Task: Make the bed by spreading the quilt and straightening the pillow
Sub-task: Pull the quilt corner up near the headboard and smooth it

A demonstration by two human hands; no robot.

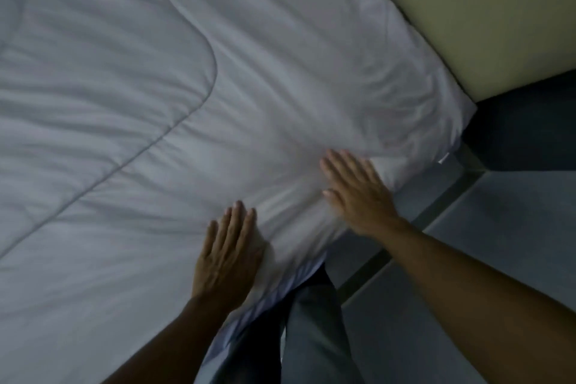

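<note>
A white quilt (93, 134) with grey stitched lines covers the bed and fills the left and middle of the view. Its upper right part bulges over what looks like a pillow (358, 78) next to the headboard; the pillow itself is hard to tell apart from the cloth. My left hand (227, 256) lies flat with straight fingers on the quilt near the bed's side edge. My right hand (355, 190) presses flat on the white cloth a little farther toward the headboard, slightly blurred. Wrinkles fan out from both hands.
A beige padded headboard (483, 9) runs along the upper right. Grey floor tiles (514, 221) lie beside the bed at right. My legs in dark trousers (311, 337) stand against the bed's edge, where a bluish sheet edge (265, 305) hangs down.
</note>
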